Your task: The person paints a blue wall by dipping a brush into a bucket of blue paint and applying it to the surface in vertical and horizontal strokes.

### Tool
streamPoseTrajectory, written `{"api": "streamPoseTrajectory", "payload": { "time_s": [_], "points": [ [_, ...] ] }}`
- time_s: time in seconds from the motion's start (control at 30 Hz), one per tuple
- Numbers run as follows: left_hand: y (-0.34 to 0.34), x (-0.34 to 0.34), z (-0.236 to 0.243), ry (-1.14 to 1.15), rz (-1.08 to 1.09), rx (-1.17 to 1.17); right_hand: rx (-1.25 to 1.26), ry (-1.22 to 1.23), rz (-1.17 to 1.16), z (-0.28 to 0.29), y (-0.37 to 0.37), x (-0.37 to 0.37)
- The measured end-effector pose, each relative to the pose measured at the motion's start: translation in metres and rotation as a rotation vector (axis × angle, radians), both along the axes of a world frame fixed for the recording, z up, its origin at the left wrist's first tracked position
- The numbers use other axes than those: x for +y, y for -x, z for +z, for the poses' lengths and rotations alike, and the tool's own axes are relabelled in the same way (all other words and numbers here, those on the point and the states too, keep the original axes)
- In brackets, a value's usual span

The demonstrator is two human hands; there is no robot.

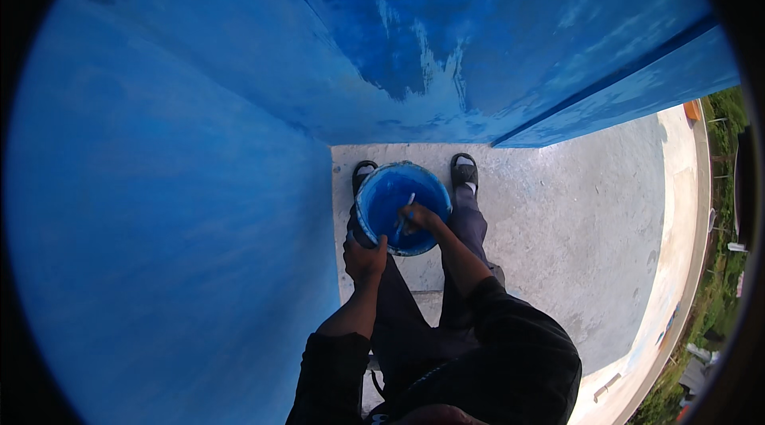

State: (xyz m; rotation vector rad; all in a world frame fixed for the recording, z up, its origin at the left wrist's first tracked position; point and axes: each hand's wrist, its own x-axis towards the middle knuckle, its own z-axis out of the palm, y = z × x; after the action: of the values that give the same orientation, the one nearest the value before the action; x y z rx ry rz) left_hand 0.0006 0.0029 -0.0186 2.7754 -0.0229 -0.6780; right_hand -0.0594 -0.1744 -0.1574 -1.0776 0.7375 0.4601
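Note:
A round bucket point(442, 183) with paint-smeared sides stands out in front of my legs, blue paint point(384, 194) inside it. My left hand point(366, 258) grips its near left rim, the thumb at the edge. Inside the bucket's mouth, my right hand point(416, 218) is closed around a slim tool with a pale handle point(411, 198). The tool's other end is too small and dim to make out, so I cannot tell its kind.
A light blue wall point(175, 210) rises close on my left. The wall ahead point(510, 35) carries darker, uneven blue patches. My sandalled feet point(464, 170) stand on grey concrete point(574, 234). A pale ledge point(681, 210) curves along the right, with greenery beyond.

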Motion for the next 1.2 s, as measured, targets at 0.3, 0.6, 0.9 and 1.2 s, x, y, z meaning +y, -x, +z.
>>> {"api": "streamPoseTrajectory", "payload": {
  "time_s": [0.3,0.6,0.9,1.2],
  "points": [
    [-0.002,-0.004,0.005,-0.012,0.002,0.024,0.056,0.04,-0.05,0.018,-0.002,-0.004],
    [-0.001,-0.002,0.001,-0.003,0.007,0.014,-0.382,0.393,-0.427,0.026,-0.013,0.0],
    [-0.001,0.0,0.0,0.008,0.002,-0.001,-0.703,0.798,-0.894,0.167,-0.043,-0.033],
    [-0.001,-0.001,0.004,-0.002,0.021,0.024,-0.598,0.721,-1.133,0.146,-0.078,-0.058]
  ]
}}
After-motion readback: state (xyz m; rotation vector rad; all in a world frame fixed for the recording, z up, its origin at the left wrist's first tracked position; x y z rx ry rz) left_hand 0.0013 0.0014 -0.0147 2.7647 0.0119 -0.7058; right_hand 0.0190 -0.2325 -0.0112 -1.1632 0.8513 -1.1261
